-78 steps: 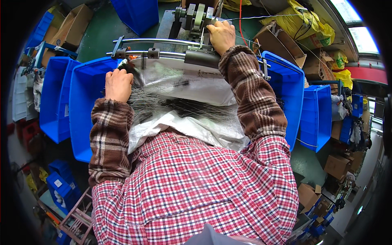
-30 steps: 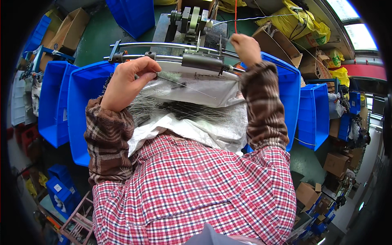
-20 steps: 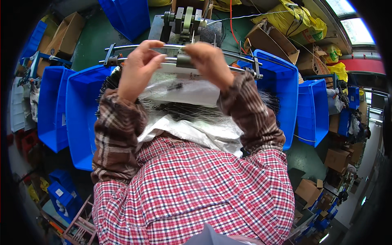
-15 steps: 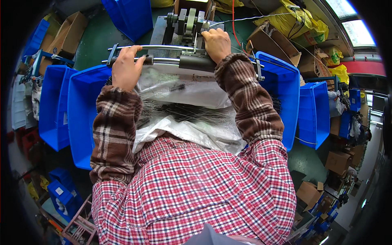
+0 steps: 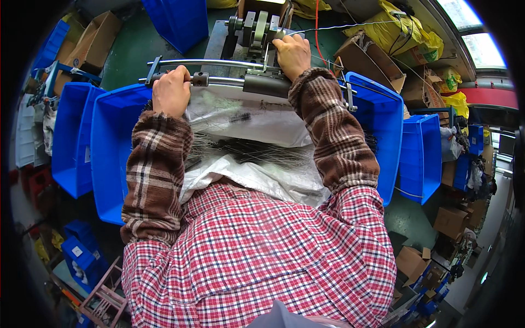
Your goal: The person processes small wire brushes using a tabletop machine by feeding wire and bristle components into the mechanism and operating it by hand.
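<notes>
- Metal rods (image 5: pixel 219 71) of a small machine (image 5: pixel 257 33) run crosswise above the lap; left hand (image 5: pixel 171 90) has its grip closed round the rods.
- Right hand (image 5: pixel 293 53) rests at the machine's roller head; cannot tell what its grip holds.
- Big blue bin (image 5: pixel 112 147) at the lap holds a clear plastic sheet (image 5: pixel 246 117) and a heap of thin dark wires (image 5: pixel 251 150).
- More blue bins (image 5: pixel 68 142) left, others (image 5: pixel 424 158) right.
- Brown cardboard boxes (image 5: pixel 93 41) upper left; yellow bags (image 5: pixel 402 30) upper right.
</notes>
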A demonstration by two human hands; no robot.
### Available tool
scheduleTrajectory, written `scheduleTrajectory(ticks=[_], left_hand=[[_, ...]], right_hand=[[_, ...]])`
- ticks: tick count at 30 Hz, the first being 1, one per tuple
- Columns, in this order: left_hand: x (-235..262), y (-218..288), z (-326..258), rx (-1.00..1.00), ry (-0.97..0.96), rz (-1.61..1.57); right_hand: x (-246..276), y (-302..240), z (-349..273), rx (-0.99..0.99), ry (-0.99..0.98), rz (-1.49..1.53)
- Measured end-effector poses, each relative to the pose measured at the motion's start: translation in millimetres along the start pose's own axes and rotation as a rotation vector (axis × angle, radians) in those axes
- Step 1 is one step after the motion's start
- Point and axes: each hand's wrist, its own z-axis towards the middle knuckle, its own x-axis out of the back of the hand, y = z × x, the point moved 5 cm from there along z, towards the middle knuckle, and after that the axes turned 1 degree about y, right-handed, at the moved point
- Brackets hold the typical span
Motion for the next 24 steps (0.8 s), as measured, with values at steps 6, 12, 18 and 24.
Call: scheduleTrajectory(ticks=[6,12,18,24], left_hand=[[23.0,-3.2,-5.1,0.040,0.047,-0.184],[46.4,-12.7,-10.2,0.044,0.100,-0.367],[81.6,-2.6,-21.4,0.071,0.129,-0.410],[113.1,-8.4,-35.4,0.005,0.242,-0.588]], right_hand=[[-2.6,2.1,-0.4,-0.015,-0.025,-0.037],[-4.7,2.6,-0.5,-0.005,-0.028,-0.026],[-18.8,7.4,-4.5,0.011,-0.055,0.084],[34.8,7.0,-31.5,-0.125,-0.006,-0.104]])
